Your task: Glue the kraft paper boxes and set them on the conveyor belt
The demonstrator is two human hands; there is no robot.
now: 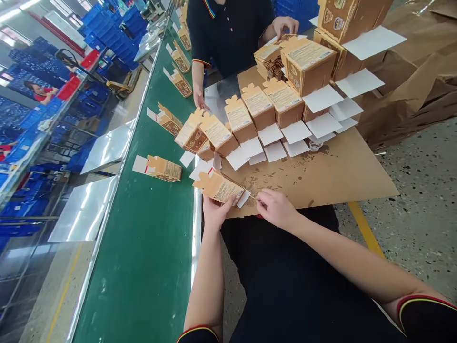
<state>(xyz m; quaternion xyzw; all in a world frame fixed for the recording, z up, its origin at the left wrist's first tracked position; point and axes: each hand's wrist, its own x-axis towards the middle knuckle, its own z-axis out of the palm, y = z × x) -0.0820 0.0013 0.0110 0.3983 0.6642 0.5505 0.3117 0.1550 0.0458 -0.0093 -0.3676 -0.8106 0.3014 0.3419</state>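
My left hand (214,210) grips a small tan printed carton (219,187) from below, at the near edge of a brown cardboard sheet (332,174). My right hand (274,207) is pinched on a thin stick whose tip points at the carton's white open flap (244,198). A row of similar cartons (250,114) with white flaps hanging open stands just beyond, on the cardboard.
A green conveyor belt (150,238) runs along the left, carrying several cartons (160,167) spaced apart. A co-worker in a dark shirt (228,33) stands across, one hand at the cartons' far end. Stacked boxes (350,19) and brown paper fill the right. Blue crates line the far left.
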